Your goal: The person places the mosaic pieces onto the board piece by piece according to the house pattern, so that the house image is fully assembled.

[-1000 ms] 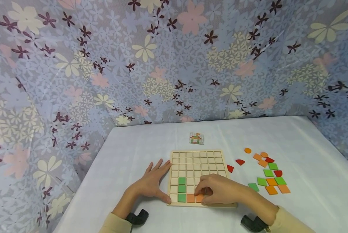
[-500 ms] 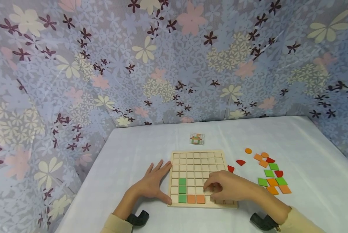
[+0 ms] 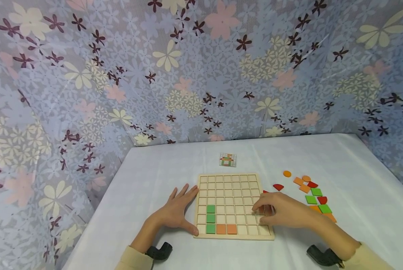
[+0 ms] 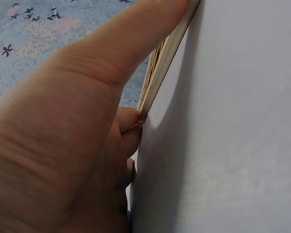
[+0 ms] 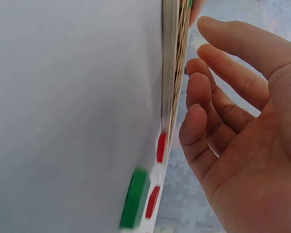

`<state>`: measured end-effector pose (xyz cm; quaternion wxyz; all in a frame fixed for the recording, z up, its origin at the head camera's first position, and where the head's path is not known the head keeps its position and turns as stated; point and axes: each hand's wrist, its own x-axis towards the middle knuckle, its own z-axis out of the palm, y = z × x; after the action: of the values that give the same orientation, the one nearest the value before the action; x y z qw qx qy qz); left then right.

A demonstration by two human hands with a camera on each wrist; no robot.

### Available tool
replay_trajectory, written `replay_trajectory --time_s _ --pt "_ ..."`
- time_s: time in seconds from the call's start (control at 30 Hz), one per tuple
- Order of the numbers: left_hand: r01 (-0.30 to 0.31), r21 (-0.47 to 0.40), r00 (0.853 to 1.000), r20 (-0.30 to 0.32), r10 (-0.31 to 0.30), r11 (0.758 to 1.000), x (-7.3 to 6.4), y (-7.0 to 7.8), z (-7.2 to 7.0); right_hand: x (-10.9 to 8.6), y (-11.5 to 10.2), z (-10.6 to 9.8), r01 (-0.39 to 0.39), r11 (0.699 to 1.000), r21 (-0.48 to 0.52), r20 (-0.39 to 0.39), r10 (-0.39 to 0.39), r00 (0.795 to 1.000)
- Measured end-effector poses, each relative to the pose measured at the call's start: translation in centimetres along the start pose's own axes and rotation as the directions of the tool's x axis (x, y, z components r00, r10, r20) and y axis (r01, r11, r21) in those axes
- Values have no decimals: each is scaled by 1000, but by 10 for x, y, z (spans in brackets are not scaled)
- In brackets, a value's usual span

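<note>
Touching the left edge of the board (image 3: 228, 193) on the worktop (image 3: 147, 168), the left hand (image 3: 175, 214) has its fingers spread wide. Right hand (image 3: 286, 210) is over the board's right side, loosely curved and empty. Three green tiles (image 3: 211, 218) plus two orange tiles (image 3: 231, 229) make a little L, lower left.

Ahead of the left hand (image 3: 174, 213) and the right hand (image 3: 287, 210), a flowered cloth (image 3: 201, 93) rises like a wall, grey-blue and densely patterned in pale blue, cream, pink and dark maroon. It also hangs well out to the left of the left hand and well out to the right of the right hand. Beneath both hands spreads a white table (image 3: 161, 165), its far edge seen against the cloth, under soft light
</note>
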<state>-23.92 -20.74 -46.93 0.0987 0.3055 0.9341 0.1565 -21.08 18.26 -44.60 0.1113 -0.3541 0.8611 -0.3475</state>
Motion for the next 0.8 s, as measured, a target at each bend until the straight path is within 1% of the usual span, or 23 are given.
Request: replay_trajectory --time_s 0.1,0.2,0.4,0.57,0.8 --pt "2 5 1000 -4 -2 1000 1 0 -1 -6 4 -5 -28 1000 -4 -8 27 1000" --pt "9 8 1000 1 -9 1000 1 0 -1 -12 8 -10 -50 998 -29 -19 49 999" --pt "12 6 1000 5 -12 1000 2 0 0 -29 17 -21 -82 994 -74 -80 77 994" --pt "8 -3 1000 2 -8 1000 1 0 0 -43 26 -30 -114 993 -43 -118 108 987" --pt "7 -5 1000 4 -7 1000 0 -1 0 -58 43 -44 -221 975 -24 -109 217 970"
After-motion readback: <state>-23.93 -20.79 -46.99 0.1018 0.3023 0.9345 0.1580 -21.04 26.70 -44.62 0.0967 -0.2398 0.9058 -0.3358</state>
